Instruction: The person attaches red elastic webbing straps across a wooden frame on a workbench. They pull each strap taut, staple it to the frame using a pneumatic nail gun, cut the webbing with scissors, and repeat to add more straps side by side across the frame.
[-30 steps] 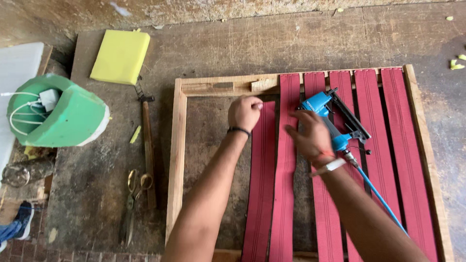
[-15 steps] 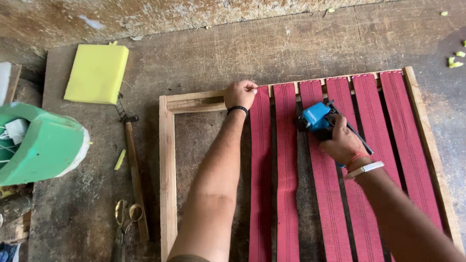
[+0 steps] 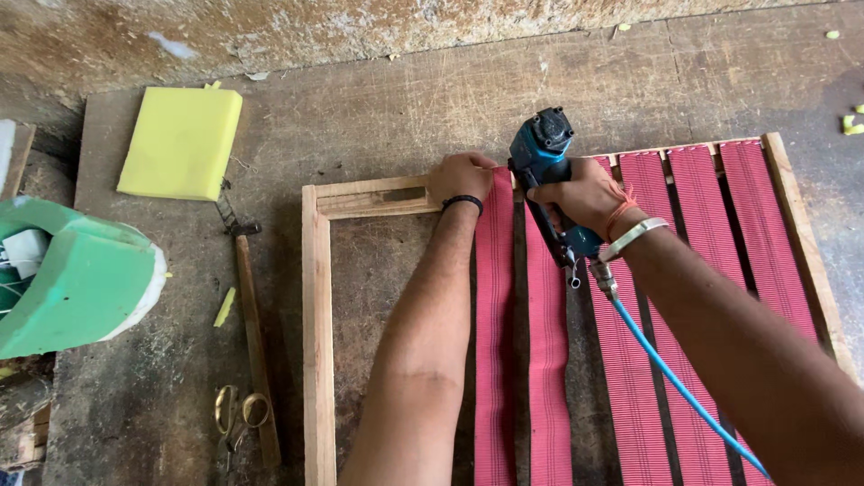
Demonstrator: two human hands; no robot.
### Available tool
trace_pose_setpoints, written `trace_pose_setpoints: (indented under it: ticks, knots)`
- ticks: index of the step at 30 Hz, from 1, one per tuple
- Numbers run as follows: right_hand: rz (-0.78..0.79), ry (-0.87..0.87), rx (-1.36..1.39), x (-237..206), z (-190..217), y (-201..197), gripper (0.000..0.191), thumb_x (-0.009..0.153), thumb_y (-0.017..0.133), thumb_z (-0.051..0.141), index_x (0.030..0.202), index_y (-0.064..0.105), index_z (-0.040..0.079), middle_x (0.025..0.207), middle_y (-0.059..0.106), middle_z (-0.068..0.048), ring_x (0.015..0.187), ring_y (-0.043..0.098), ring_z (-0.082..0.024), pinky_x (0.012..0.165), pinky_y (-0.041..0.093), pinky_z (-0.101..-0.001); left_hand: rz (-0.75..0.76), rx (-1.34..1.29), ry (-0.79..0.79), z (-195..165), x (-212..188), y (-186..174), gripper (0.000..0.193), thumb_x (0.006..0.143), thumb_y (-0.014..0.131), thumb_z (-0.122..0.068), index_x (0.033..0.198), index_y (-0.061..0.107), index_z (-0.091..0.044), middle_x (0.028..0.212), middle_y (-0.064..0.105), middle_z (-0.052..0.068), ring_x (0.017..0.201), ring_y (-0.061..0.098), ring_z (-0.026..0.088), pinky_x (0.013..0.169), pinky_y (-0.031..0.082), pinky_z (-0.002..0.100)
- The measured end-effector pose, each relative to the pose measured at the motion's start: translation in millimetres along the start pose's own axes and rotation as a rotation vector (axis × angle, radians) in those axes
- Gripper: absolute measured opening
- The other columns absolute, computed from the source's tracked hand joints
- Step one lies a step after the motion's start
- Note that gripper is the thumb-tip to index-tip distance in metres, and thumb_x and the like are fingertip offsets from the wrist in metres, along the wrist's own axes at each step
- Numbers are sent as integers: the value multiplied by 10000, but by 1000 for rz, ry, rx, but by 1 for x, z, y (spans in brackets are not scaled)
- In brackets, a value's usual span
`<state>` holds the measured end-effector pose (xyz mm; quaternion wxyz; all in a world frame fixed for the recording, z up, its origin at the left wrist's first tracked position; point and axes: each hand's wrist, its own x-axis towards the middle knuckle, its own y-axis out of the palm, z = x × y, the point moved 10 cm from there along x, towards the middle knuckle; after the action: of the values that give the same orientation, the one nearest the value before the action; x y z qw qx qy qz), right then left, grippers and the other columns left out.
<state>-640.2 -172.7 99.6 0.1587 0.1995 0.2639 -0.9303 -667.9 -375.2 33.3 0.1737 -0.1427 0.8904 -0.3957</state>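
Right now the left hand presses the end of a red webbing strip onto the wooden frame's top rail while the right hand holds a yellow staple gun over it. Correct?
Not quite: the staple gun is blue and black, not yellow. The head view shows it in the right hand, with a blue hose trailing from it. The rest holds: the left hand presses the red webbing strip onto the wooden frame.
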Motion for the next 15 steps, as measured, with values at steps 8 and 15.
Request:
trace_pose_setpoints:
  ticks: [8,15]
  knots:
    - [-6,168,-126,17,-3,11,181,866,741,125,781,688,-26,666,675,-109,533,646,-194,500,545,-341,26,98,16,2,-2,1,75,820,803,-307,886,827,-335,1128,676,40,1076,662,227,915,550,381]
    - [50,68,56,23,6,20,156,825,741,103,766,692,-33,658,662,-89,518,637,-196,475,538,-359,-31,-154,27,35,29,26,263,800,702,-82,1020,725,-224,1075,704,23,975,696,228,838,567,400]
